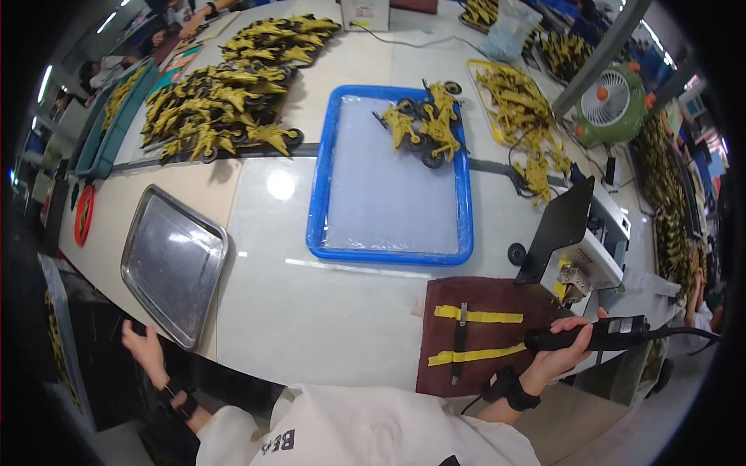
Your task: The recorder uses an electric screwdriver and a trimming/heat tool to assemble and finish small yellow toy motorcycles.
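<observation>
My right hand (pixel 566 356) is wrapped round a black corded electric screwdriver (pixel 618 334), held over the right edge of a maroon mat (pixel 497 295). On that mat lie two yellow tape strips and a slim dark tool (pixel 460 342) with metal ends. At the lower left, my left hand (pixel 148 351) is empty with fingers apart, beside a bare metal tray (pixel 172 256). A blue tray (pixel 320 186) lined with clear plastic sits in the middle; a couple of yellow toy motorcycles (pixel 435 128) with black wheels rest at its far right.
Rows of yellow motorcycles (pixel 210 101) fill the far left, near a teal bin (pixel 101 147). To the right stand a boxy machine (pixel 594 260) with a black flap, a loose black wheel (pixel 516 254), a green fan (pixel 610 101) and a tray of yellow parts (pixel 513 101). Other people work around.
</observation>
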Demonstrator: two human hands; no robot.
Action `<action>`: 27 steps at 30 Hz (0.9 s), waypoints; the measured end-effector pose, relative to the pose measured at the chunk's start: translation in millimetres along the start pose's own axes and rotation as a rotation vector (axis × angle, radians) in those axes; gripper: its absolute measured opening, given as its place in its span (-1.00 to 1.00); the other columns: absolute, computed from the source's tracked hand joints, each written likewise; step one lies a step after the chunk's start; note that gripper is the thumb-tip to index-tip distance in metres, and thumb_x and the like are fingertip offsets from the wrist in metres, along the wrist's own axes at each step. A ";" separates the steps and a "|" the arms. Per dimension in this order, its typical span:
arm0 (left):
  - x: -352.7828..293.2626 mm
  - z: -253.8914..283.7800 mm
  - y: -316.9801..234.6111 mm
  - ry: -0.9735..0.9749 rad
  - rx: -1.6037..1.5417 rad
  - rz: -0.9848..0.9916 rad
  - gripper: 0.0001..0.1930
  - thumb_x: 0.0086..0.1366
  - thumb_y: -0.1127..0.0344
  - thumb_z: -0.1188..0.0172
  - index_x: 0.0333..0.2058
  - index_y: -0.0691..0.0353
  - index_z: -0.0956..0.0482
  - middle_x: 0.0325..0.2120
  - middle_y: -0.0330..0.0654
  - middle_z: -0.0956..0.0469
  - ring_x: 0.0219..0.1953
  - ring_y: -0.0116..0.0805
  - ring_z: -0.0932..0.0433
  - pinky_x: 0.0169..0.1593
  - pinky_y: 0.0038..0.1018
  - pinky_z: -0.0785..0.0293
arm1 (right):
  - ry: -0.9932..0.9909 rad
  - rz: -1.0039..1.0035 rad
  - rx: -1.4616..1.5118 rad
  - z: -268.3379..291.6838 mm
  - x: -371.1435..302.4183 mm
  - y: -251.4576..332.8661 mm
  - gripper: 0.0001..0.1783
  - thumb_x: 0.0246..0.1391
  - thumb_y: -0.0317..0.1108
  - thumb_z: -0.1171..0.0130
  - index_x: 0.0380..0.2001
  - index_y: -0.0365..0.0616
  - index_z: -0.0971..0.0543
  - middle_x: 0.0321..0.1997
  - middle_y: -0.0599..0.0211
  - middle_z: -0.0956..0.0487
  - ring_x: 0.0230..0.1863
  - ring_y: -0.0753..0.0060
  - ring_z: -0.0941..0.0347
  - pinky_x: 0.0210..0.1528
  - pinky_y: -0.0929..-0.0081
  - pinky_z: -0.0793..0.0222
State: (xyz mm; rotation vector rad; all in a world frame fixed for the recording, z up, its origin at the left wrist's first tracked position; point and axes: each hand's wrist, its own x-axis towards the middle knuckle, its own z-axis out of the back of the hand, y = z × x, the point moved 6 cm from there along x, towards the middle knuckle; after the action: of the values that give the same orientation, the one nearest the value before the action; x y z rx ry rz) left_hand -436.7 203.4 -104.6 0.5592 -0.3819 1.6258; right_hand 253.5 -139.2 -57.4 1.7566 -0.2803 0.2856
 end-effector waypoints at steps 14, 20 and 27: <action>-12.3 49.2 -658.1 0.369 -0.776 -1.149 -0.12 -0.25 -0.30 -0.26 0.11 -0.09 -0.33 0.16 0.07 -0.16 0.18 0.28 -0.07 0.19 0.26 0.23 | 0.136 0.051 0.032 -16.5 -8.3 2.3 -0.24 -0.07 -0.11 -0.20 0.01 -0.36 -0.08 -0.61 0.25 -0.35 -0.70 0.47 -0.29 -0.62 0.60 -0.32; -29.4 59.2 -588.8 0.325 -0.944 -1.124 -0.24 -0.28 -0.16 -0.31 -0.04 0.06 -0.43 0.02 0.00 -0.27 0.13 0.21 -0.13 0.21 0.20 0.23 | 0.109 0.040 0.005 -12.8 -2.9 1.1 -0.37 0.02 -0.14 -0.09 0.03 -0.31 -0.15 -0.62 0.33 -0.32 -0.68 0.53 -0.25 -0.58 0.59 -0.26; -51.0 78.4 -556.0 0.304 -0.980 -1.178 -0.39 -0.27 -0.05 -0.30 -0.20 0.12 -0.45 -0.05 0.00 -0.28 0.14 0.08 -0.12 0.21 0.15 0.21 | 0.102 0.075 0.053 -9.2 -5.8 -0.3 -0.34 -0.05 -0.21 -0.15 0.01 -0.39 -0.16 -0.63 0.29 -0.40 -0.69 0.52 -0.32 -0.61 0.63 -0.31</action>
State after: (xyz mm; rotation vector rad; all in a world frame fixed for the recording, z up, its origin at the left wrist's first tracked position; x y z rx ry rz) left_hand 127.0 192.4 -109.6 -0.2353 -0.4372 0.2575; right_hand 247.9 -130.0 -57.9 1.7803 -0.2671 0.4384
